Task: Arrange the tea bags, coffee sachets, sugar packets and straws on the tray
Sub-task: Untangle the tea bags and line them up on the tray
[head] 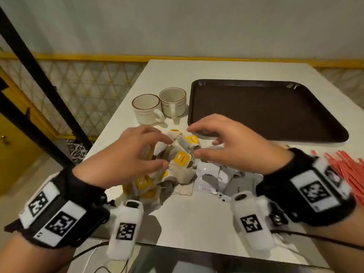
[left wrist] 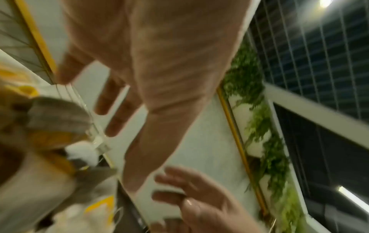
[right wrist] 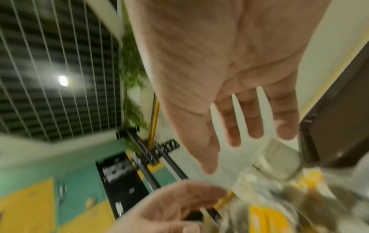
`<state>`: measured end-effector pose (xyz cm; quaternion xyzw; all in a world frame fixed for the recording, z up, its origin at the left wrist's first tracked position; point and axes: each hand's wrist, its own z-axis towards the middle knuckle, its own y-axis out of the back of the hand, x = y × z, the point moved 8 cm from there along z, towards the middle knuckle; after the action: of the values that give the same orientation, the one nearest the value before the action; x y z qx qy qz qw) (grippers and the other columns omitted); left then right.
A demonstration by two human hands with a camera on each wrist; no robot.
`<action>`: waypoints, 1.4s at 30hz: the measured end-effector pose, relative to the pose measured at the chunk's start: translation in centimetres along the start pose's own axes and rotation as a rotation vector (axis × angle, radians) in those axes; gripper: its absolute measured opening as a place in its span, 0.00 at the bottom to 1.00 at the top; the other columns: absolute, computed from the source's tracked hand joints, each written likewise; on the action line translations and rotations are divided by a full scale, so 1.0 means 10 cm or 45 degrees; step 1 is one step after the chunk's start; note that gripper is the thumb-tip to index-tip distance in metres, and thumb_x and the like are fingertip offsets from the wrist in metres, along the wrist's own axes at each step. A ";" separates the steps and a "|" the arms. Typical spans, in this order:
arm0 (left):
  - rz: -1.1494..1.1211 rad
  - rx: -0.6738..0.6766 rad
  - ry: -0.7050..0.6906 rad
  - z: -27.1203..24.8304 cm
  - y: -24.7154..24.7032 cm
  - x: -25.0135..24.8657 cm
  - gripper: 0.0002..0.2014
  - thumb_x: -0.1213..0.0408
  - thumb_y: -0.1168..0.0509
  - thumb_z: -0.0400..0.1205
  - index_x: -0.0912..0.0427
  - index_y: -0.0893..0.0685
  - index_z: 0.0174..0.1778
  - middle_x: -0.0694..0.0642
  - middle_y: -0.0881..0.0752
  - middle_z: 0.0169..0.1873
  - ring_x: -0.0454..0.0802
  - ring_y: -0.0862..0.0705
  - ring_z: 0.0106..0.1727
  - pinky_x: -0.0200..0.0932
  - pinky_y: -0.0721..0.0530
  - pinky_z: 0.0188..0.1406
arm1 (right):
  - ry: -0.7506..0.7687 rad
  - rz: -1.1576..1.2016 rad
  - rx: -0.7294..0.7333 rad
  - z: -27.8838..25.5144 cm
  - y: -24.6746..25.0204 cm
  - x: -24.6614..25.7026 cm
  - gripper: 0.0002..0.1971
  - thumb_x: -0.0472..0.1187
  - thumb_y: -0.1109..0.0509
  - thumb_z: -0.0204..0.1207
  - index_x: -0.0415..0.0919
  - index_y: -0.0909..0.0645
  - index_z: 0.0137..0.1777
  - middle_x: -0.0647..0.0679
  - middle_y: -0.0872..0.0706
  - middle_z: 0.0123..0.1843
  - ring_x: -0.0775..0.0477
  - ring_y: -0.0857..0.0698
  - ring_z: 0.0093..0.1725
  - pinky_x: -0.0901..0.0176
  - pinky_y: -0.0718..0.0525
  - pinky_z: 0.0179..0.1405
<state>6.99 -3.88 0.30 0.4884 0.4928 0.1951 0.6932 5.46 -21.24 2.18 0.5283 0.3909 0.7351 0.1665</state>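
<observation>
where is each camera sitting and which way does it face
head: above, looking down at table, tray, tea bags; both hands show.
left wrist: under the left hand, facing along its fingers; right hand too.
right wrist: under the right hand, facing its fingers; left hand too.
shared: all show both hands and yellow-tagged tea bags.

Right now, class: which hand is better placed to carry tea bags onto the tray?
Probably the right hand: it hovers open between the tea bags and the tray; the left hand is farther away.
</observation>
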 end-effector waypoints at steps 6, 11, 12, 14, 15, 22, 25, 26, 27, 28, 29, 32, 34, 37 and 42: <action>0.098 0.086 0.087 0.22 -0.23 0.13 0.24 0.54 0.24 0.72 0.33 0.22 0.62 0.45 0.24 0.55 0.45 0.23 0.58 0.44 0.24 0.62 | -0.164 -0.542 0.507 0.42 -0.71 -0.22 0.44 0.62 0.24 0.67 0.56 0.41 0.80 0.48 0.33 0.75 0.39 0.36 0.74 0.39 0.27 0.70; 0.124 -0.009 0.112 0.30 -0.13 0.13 0.16 0.63 0.24 0.72 0.40 0.17 0.50 0.46 0.18 0.48 0.46 0.20 0.51 0.39 0.23 0.51 | -0.113 -0.620 0.502 0.56 -0.82 -0.15 0.34 0.59 0.26 0.68 0.49 0.32 0.72 0.45 0.27 0.62 0.38 0.27 0.64 0.43 0.23 0.63; 0.085 -0.034 0.121 0.31 -0.11 0.14 0.13 0.65 0.25 0.73 0.42 0.18 0.46 0.43 0.17 0.45 0.44 0.19 0.49 0.34 0.24 0.46 | -0.080 -0.591 0.480 0.59 -0.81 -0.11 0.29 0.55 0.26 0.70 0.47 0.29 0.69 0.46 0.27 0.57 0.39 0.25 0.61 0.48 0.22 0.60; 0.012 -0.088 0.134 0.32 -0.04 0.14 0.10 0.66 0.27 0.75 0.44 0.18 0.40 0.41 0.16 0.39 0.40 0.19 0.42 0.27 0.28 0.37 | -0.042 -0.519 0.431 0.65 -0.76 -0.05 0.20 0.44 0.28 0.73 0.43 0.26 0.64 0.48 0.26 0.51 0.42 0.22 0.56 0.56 0.24 0.50; -0.024 -0.108 0.132 0.32 -0.01 0.14 0.10 0.66 0.28 0.75 0.45 0.18 0.39 0.41 0.16 0.36 0.38 0.19 0.39 0.27 0.28 0.34 | -0.042 -0.496 0.409 0.66 -0.73 -0.05 0.18 0.41 0.29 0.74 0.42 0.26 0.62 0.49 0.26 0.50 0.44 0.22 0.54 0.57 0.26 0.46; -0.199 -0.420 0.017 0.26 0.33 0.00 0.11 0.64 0.28 0.78 0.46 0.17 0.53 0.33 0.21 0.34 0.24 0.25 0.35 0.21 0.32 0.32 | -0.112 -0.006 -0.035 0.53 -0.02 -0.15 0.12 0.37 0.26 0.73 0.49 0.23 0.53 0.54 0.18 0.50 0.55 0.19 0.46 0.70 0.23 0.37; -0.270 -0.469 0.031 0.31 0.43 -0.07 0.11 0.64 0.29 0.79 0.43 0.16 0.53 0.34 0.18 0.43 0.26 0.22 0.40 0.19 0.29 0.37 | -0.222 0.484 -0.254 0.36 0.25 -0.36 0.14 0.36 0.25 0.73 0.46 0.20 0.57 0.50 0.14 0.51 0.55 0.15 0.46 0.65 0.16 0.44; -0.322 -0.492 0.033 0.34 0.47 -0.11 0.08 0.64 0.29 0.79 0.45 0.15 0.49 0.40 0.15 0.42 0.32 0.20 0.37 0.23 0.26 0.35 | -0.255 0.692 -0.298 0.29 0.31 -0.45 0.15 0.36 0.26 0.73 0.44 0.19 0.59 0.46 0.13 0.52 0.52 0.14 0.49 0.58 0.16 0.50; -0.379 -0.511 0.043 0.36 0.50 -0.11 0.06 0.64 0.29 0.79 0.46 0.14 0.46 0.47 0.14 0.40 0.39 0.19 0.36 0.31 0.22 0.38 | -0.293 0.937 -0.326 0.24 0.29 -0.53 0.14 0.35 0.27 0.73 0.42 0.19 0.59 0.44 0.12 0.53 0.49 0.13 0.52 0.54 0.16 0.55; -0.442 -0.526 0.049 0.39 0.52 -0.15 0.05 0.64 0.29 0.78 0.48 0.13 0.43 0.51 0.13 0.40 0.47 0.17 0.38 0.41 0.17 0.43 | -0.338 1.183 -0.355 0.19 0.29 -0.61 0.12 0.32 0.30 0.75 0.40 0.19 0.58 0.42 0.12 0.53 0.47 0.12 0.53 0.52 0.16 0.56; -0.531 -0.533 0.047 0.42 0.52 -0.20 0.04 0.65 0.29 0.78 0.49 0.13 0.42 0.54 0.13 0.39 0.53 0.16 0.39 0.50 0.15 0.47 | -0.393 1.398 -0.388 0.13 0.28 -0.68 0.10 0.29 0.33 0.77 0.39 0.19 0.56 0.41 0.12 0.53 0.45 0.11 0.53 0.51 0.15 0.54; -0.905 -0.558 0.000 0.57 0.46 -0.43 0.06 0.67 0.30 0.80 0.51 0.14 0.40 0.55 0.15 0.38 0.50 0.15 0.37 0.54 0.11 0.44 | -0.491 1.812 -0.502 -0.01 0.29 -0.84 0.09 0.24 0.39 0.79 0.34 0.21 0.53 0.33 0.15 0.56 0.33 0.13 0.59 0.42 0.11 0.50; -1.101 -0.547 -0.004 0.71 0.34 -0.62 0.06 0.69 0.33 0.81 0.54 0.16 0.41 0.54 0.15 0.36 0.47 0.15 0.33 0.46 0.13 0.36 | -0.462 1.931 -0.600 -0.05 0.37 -0.90 0.09 0.23 0.41 0.79 0.33 0.22 0.52 0.30 0.17 0.55 0.30 0.13 0.56 0.41 0.10 0.46; -1.360 -0.475 0.064 0.96 0.07 -0.83 0.04 0.71 0.36 0.83 0.57 0.18 0.45 0.55 0.15 0.37 0.45 0.15 0.32 0.42 0.14 0.32 | -0.380 2.034 -0.699 -0.05 0.54 -0.96 0.11 0.22 0.43 0.78 0.36 0.23 0.46 0.33 0.16 0.52 0.36 0.11 0.48 0.48 0.10 0.42; -1.615 -0.440 0.246 1.24 -0.33 -0.86 0.05 0.72 0.38 0.84 0.59 0.19 0.46 0.60 0.15 0.42 0.54 0.18 0.43 0.57 0.12 0.48 | -0.376 2.218 -0.724 -0.05 0.55 -1.10 0.13 0.24 0.46 0.78 0.38 0.24 0.51 0.36 0.15 0.49 0.40 0.16 0.47 0.53 0.14 0.43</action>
<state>13.36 -17.85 2.10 -0.0341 0.7063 -0.1316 0.6948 10.16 -32.21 -0.94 0.6630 -0.3641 0.5944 -0.2731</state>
